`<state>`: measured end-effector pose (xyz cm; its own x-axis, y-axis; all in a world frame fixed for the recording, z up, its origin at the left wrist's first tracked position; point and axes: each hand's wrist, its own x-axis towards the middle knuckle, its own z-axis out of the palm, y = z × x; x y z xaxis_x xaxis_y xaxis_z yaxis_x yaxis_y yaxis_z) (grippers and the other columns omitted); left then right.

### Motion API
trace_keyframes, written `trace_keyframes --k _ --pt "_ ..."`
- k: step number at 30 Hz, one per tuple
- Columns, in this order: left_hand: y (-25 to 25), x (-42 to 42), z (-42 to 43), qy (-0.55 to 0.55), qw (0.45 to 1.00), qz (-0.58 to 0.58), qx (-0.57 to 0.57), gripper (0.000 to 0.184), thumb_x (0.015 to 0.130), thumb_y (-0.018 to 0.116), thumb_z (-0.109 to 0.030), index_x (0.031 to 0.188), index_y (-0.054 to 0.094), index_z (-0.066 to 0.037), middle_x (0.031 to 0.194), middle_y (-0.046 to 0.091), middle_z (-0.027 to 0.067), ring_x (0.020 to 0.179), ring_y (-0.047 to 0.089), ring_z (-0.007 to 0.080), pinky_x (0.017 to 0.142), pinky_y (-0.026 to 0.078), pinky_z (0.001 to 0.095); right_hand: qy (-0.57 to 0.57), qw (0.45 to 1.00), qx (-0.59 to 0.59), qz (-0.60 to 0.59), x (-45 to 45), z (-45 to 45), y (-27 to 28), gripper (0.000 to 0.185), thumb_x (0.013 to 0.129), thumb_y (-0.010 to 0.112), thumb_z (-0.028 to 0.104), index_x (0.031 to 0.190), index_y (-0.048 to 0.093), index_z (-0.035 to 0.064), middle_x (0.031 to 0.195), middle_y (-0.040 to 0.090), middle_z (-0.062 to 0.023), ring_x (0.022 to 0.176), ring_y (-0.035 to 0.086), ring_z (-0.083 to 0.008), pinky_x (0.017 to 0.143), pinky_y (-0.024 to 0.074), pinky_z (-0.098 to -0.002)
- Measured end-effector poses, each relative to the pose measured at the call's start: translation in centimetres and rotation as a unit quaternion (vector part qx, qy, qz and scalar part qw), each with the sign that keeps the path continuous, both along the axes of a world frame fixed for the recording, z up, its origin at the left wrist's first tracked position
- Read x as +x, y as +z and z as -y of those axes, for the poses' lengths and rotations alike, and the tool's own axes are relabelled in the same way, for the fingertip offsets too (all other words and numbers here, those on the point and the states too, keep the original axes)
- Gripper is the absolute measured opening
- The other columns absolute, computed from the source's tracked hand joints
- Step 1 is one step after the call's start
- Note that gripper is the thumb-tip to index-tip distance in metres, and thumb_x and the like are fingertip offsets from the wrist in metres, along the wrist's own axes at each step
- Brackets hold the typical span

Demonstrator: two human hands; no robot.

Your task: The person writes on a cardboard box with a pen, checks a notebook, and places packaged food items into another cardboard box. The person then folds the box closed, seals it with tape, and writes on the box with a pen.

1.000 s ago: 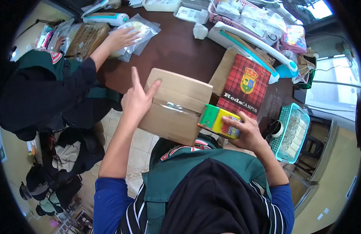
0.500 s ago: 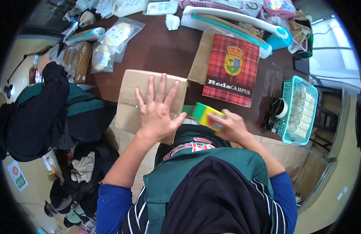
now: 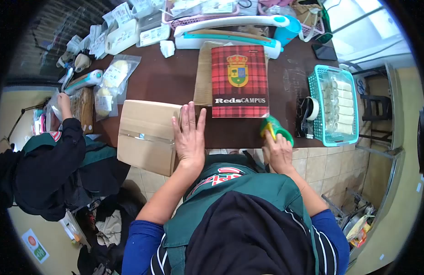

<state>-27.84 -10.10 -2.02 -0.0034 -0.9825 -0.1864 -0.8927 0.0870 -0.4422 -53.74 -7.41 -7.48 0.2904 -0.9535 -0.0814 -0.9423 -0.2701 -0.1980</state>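
Note:
My left hand (image 3: pixel 190 137) lies against the right side of a closed cardboard box (image 3: pixel 146 133), fingers stretched out and pointing up the view. The box has a strip of clear tape across it and rests at the table's near edge. My right hand (image 3: pixel 279 151) is closed on a green and yellow object (image 3: pixel 278 130), right of the box at the same edge. A red plaid notebook (image 3: pixel 239 82) lies on a piece of cardboard (image 3: pixel 203 75) between and beyond my hands.
A teal basket (image 3: pixel 317 110) of rolls in plastic stands at the right, beside a tape roll (image 3: pixel 312 109). A phone (image 3: pixel 324 52) lies behind it. White and teal devices (image 3: pixel 230 39), trays and plastic bags (image 3: pixel 114 75) line the back. A co-worker (image 3: pixel 51 160) is at the left.
My left hand has gone from the box's top to its right side. My right hand has moved right with the green and yellow object, which has turned. The view has shifted.

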Motion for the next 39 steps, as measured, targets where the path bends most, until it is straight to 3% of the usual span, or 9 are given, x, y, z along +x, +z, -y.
trace_keyframes --k 5,8,19,25,27,30,35,37,39 --pt "-2.9 -4.6 2.8 -0.005 0.972 -0.231 0.050 0.103 0.063 0.078 -0.035 0.144 0.018 -0.017 0.149 0.010 0.0205 0.137 0.013 0.0367 0.108 0.023 0.0475 -0.075 0.989 -0.039 -0.122 -2.7 -0.1 -3.3 0.062 0.071 0.069 0.017 0.128 0.047 0.0129 0.099 0.049 -0.0136 0.095 0.050 -0.0291 0.078 0.0394 -0.0386" --pt "-6.4 -5.1 5.4 -0.041 0.961 -0.269 -0.050 0.100 0.060 0.080 -0.033 0.142 0.025 -0.017 0.148 0.012 0.0227 0.135 0.019 0.0371 0.107 0.027 0.0455 -0.082 0.988 -0.121 -0.041 -1.5 0.6 -1.0 0.059 0.070 0.070 0.020 0.125 0.050 0.0159 0.118 0.045 -0.0142 0.108 0.043 -0.0291 0.090 0.0336 -0.0426" --pt "-8.6 -1.8 3.5 -0.055 0.811 -0.564 -0.149 0.069 0.076 0.070 -0.021 0.135 0.037 -0.006 0.123 0.046 0.0309 0.112 0.050 0.0359 0.084 0.050 0.0398 -0.127 0.937 -0.074 0.317 -1.4 4.1 -0.6 0.037 0.079 0.063 0.015 0.115 0.054 0.0072 0.108 0.052 -0.0142 0.100 0.051 -0.0310 0.086 0.0401 -0.0391" --pt "-11.4 -2.6 1.3 0.225 0.466 -0.850 -0.101 0.051 0.098 0.035 -0.036 0.110 0.048 0.011 0.102 0.060 0.0143 0.089 0.063 0.0243 0.076 0.055 0.0351 -0.204 0.864 0.025 0.460 -0.3 9.6 -2.4 0.032 0.086 0.056 0.016 0.115 0.054 0.0030 0.105 0.055 -0.0164 0.091 0.057 -0.0279 0.082 0.0452 -0.0356" --pt "-11.0 -3.5 1.4 0.244 0.433 -0.860 -0.112 0.051 0.098 0.032 -0.038 0.111 0.048 0.010 0.102 0.059 0.0162 0.087 0.064 0.0252 0.073 0.055 0.0338 -0.201 0.886 0.026 0.418 0.0 11.0 -2.2 0.033 0.087 0.056 0.021 0.115 0.055 0.0042 0.106 0.055 -0.0165 0.095 0.055 -0.0290 0.083 0.0441 -0.0364" --pt "-11.0 -4.6 1.6 0.307 0.389 -0.869 -0.024 0.053 0.098 0.032 -0.036 0.104 0.051 0.013 0.091 0.062 0.0168 0.076 0.067 0.0243 0.058 0.053 0.0285 -0.148 0.982 -0.086 0.083 1.4 12.2 -1.3 0.035 0.082 0.061 0.027 0.110 0.057 0.0068 0.103 0.054 -0.0146 0.102 0.051 -0.0313 0.085 0.0409 -0.0399" --pt "-10.2 -5.5 1.3 0.327 0.426 -0.843 0.029 0.044 0.096 0.040 -0.033 0.112 0.049 0.007 0.093 0.061 0.0162 0.074 0.065 0.0222 0.056 0.051 0.0290 -0.006 0.971 -0.094 0.219 7.4 15.6 -2.1 0.026 0.080 0.063 0.025 0.094 0.055 0.0043 0.097 0.056 -0.0139 0.090 0.057 -0.0326 0.077 0.0463 -0.0400" --pt "-6.6 -5.6 -0.3 0.358 0.650 -0.658 0.126 0.042 0.094 0.048 -0.028 0.119 0.045 0.005 0.097 0.061 0.0162 0.083 0.063 0.0222 0.068 0.051 0.0296 -0.040 0.972 -0.012 0.230 10.2 16.2 -2.2 0.031 0.079 0.062 0.024 0.101 0.057 0.0026 0.098 0.056 -0.0163 0.090 0.059 -0.0335 0.077 0.0479 -0.0402" --pt "-4.8 -4.0 -3.1 0.264 0.589 -0.742 0.181 0.043 0.092 0.053 -0.024 0.123 0.042 0.004 0.106 0.060 0.0167 0.092 0.061 0.0215 0.078 0.048 0.0292 -0.044 0.979 -0.002 0.200 11.8 16.8 -2.8 0.030 0.079 0.062 0.024 0.100 0.057 0.0027 0.097 0.058 -0.0164 0.089 0.060 -0.0339 0.077 0.0484 -0.0406"
